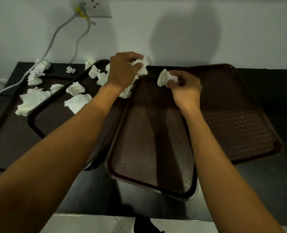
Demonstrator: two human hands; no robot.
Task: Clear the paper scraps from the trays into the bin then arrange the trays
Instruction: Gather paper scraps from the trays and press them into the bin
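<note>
Left grip (124,71) round a wad (140,63), right grip (184,89) round one scrap (163,78); middle tray (149,140) lengthwise toward wall (173,39), left tray (55,118) scrap-strewn.

Canteen-like counter (265,182): brown serving trays (231,115), wall socket (95,7).

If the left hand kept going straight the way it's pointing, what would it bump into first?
Most likely the white wall behind the counter; the left hand, gripping paper scraps, sits close to it, though depth is unclear.
</note>
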